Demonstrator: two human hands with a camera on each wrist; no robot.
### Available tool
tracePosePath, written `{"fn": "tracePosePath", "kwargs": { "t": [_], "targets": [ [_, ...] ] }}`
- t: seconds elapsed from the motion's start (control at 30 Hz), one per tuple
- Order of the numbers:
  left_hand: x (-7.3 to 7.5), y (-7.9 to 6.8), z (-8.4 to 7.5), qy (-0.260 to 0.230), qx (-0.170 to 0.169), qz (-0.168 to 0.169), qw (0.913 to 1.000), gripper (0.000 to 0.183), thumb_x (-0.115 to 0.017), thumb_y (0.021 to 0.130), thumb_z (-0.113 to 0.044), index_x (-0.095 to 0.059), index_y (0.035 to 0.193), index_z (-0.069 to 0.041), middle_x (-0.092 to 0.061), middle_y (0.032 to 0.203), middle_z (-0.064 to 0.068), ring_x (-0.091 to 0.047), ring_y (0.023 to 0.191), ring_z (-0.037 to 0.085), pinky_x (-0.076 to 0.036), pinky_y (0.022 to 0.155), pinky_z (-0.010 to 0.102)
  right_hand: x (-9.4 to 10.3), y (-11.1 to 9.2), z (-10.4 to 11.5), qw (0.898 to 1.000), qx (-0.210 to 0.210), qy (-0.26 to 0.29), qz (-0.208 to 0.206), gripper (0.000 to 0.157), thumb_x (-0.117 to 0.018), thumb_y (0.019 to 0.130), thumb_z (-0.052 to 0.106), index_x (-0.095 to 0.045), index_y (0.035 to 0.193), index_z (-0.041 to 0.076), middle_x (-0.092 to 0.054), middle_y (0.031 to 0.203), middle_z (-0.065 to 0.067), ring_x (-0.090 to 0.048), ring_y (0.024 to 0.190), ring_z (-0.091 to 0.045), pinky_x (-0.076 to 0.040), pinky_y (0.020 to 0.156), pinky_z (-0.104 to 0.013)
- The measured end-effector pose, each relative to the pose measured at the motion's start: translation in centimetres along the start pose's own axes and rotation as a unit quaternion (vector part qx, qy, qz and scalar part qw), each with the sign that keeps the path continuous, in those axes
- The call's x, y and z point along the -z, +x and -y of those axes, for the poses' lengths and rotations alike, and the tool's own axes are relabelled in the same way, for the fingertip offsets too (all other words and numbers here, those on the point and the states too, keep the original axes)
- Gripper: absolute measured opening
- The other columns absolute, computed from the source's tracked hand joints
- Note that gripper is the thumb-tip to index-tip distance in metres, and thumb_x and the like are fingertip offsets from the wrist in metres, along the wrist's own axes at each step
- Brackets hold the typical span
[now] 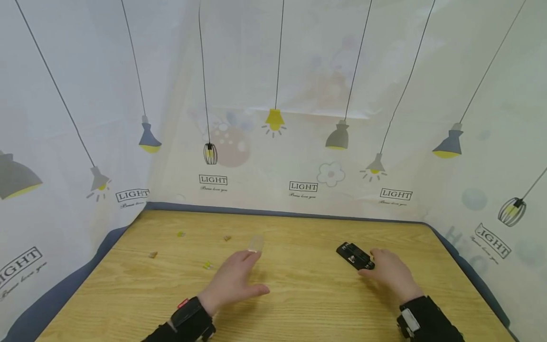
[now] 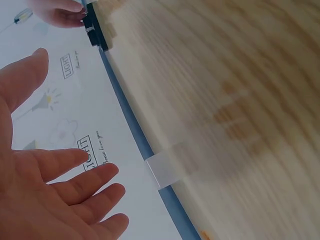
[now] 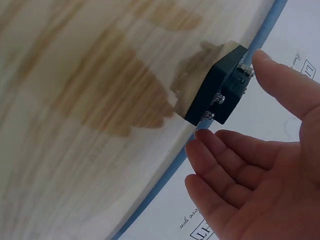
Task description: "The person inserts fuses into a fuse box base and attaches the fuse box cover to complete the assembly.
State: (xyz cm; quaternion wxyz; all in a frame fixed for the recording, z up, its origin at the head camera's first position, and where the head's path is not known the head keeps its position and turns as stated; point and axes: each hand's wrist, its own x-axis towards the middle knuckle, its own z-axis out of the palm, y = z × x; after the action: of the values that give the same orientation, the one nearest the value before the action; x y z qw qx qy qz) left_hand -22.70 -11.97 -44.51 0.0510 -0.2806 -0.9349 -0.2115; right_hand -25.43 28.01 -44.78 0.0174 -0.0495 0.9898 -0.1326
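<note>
A black block-like device point(image 1: 355, 255) with small metal screw-like parts point(image 3: 219, 98) lies on the wooden table at the right. My right hand point(image 1: 393, 273) is at its near right end, thumb and fingers spread to either side of the end. Whether the fingertips touch it I cannot tell. Left of the middle, my left hand point(image 1: 235, 280) hovers above the table with its fingers extended and thumb apart, holding nothing. Just beyond its fingertips is a small translucent piece point(image 1: 257, 243), which shows as a pale rectangle point(image 2: 167, 165) in the left wrist view.
Several tiny yellow and orange-brown pieces, among them a yellow one point(image 1: 181, 233) and a brownish one point(image 1: 153, 255), lie scattered on the left of the table point(image 1: 299, 304). A white sheet printed with lamps point(image 1: 256, 190) surrounds the table's back and sides.
</note>
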Motion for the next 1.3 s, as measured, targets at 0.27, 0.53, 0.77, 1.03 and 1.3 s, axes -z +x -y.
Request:
{"fn": "tracePosePath", "kwargs": {
  "t": [0.27,0.53,0.77,1.03,1.3],
  "targets": [
    [-1.0,0.7,-0.4,0.020,-0.020,0.002,0.9996,0.084,-0.067,0.074,-0.058,-0.046,0.134,-0.004,-0.052,0.126,0.012,-0.047,0.116,0.028,-0.036,0.097,0.042,-0.3,1.0,-0.3,0.999,-0.020,0.001,0.028,0.072,-0.074,0.074,0.042,-0.052,0.115,-0.013,-0.058,0.101,-0.024,-0.057,0.088,-0.034,-0.046,0.074,-0.048],
    [-1.7,1.5,-0.8,-0.002,-0.018,0.020,0.9996,0.085,-0.064,0.075,-0.061,-0.044,0.135,-0.004,-0.051,0.127,0.012,-0.048,0.116,0.027,-0.038,0.096,0.041,-0.5,1.7,-0.4,0.999,-0.028,-0.005,0.037,0.065,-0.075,0.072,0.039,-0.055,0.109,-0.011,-0.060,0.095,-0.019,-0.057,0.081,-0.029,-0.047,0.070,-0.046],
    [-2.1,2.5,-1.3,-0.015,-0.015,0.019,0.9996,0.083,-0.063,0.076,-0.059,-0.044,0.136,-0.004,-0.051,0.129,0.012,-0.046,0.118,0.027,-0.037,0.097,0.040,-0.6,1.9,-0.5,0.999,-0.021,-0.006,0.036,0.057,-0.076,0.072,0.036,-0.057,0.102,-0.010,-0.057,0.085,-0.014,-0.053,0.072,-0.024,-0.045,0.065,-0.042],
    [-2.3,3.4,-2.2,-0.020,-0.006,0.028,0.9994,0.081,-0.066,0.076,-0.055,-0.045,0.135,-0.004,-0.049,0.130,0.012,-0.046,0.119,0.026,-0.037,0.097,0.040,-0.7,2.1,-0.5,0.999,-0.018,0.000,0.031,0.053,-0.075,0.073,0.032,-0.057,0.099,-0.010,-0.055,0.082,-0.012,-0.050,0.069,-0.023,-0.044,0.063,-0.041],
    [-2.9,4.1,-2.6,-0.040,-0.002,0.032,0.9987,0.078,-0.065,0.078,-0.054,-0.045,0.135,-0.004,-0.050,0.130,0.013,-0.046,0.119,0.026,-0.038,0.097,0.039,-0.8,2.2,-0.5,0.999,-0.034,0.023,0.031,0.047,-0.074,0.072,0.031,-0.058,0.093,-0.007,-0.055,0.077,-0.009,-0.049,0.067,-0.022,-0.043,0.060,-0.039]
  ]
}}
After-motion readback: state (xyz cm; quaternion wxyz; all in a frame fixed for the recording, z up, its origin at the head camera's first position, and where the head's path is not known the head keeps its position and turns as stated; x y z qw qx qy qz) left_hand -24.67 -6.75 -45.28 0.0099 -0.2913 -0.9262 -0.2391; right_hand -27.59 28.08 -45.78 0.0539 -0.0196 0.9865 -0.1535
